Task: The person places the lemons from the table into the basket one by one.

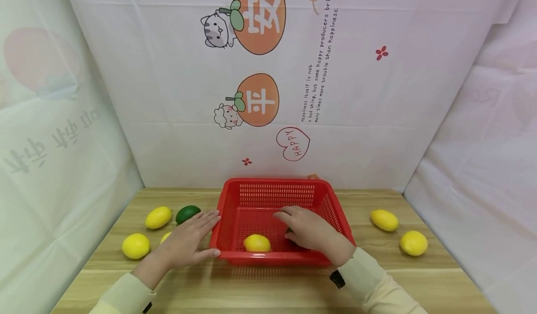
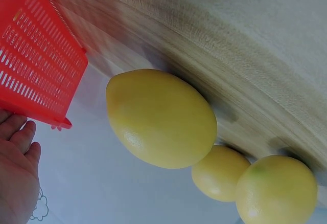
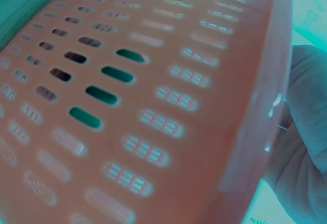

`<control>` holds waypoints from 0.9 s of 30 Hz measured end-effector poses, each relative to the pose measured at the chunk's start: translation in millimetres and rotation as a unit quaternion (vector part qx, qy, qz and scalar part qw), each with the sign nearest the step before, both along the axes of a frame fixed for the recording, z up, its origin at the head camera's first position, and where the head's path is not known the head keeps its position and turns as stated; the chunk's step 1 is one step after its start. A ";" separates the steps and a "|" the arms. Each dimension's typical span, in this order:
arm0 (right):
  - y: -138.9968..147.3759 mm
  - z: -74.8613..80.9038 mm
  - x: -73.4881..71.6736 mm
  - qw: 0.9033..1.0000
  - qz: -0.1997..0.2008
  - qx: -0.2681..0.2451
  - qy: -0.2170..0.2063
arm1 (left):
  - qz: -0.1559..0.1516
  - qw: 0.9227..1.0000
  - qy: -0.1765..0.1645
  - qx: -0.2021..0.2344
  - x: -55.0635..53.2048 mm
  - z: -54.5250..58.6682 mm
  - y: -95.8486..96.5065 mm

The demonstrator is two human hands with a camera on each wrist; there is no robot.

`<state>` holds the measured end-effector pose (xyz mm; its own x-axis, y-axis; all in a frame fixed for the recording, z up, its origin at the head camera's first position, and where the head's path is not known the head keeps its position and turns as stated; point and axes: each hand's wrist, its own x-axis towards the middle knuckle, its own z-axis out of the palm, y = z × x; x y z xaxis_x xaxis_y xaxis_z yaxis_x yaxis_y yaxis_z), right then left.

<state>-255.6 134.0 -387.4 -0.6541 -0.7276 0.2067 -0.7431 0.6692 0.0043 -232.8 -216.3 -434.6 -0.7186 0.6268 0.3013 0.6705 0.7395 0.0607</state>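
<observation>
A red plastic basket with slotted walls stands on the table. My left hand lies along its left rim, fingers straight and touching it, thumb at the front corner. Inside the basket, one yellow lemon rests by the front wall. My right hand reaches in over the front right, fingers extended and thumb apart. A dark green fruit shows through the slots in the right wrist view; from the head, the hand covers most of it. Beneath my left wrist sits another lemon.
Left of the basket lie more lemons and a dark green lime-like fruit. Two lemons are on the right side of the wooden table. White printed cloth walls the back and both sides.
</observation>
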 end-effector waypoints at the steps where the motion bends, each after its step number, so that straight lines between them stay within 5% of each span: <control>1: 0.8 0.2 -0.1 1.000 0.001 -0.001 0.002 | 0.000 1.000 0.001 0.000 -0.3 -0.3 -0.1; 27: 47.2 21.9 -3.8 0.995 -0.057 -0.044 0.067 | -0.002 1.000 0.002 0.007 -0.7 -1.0 -0.4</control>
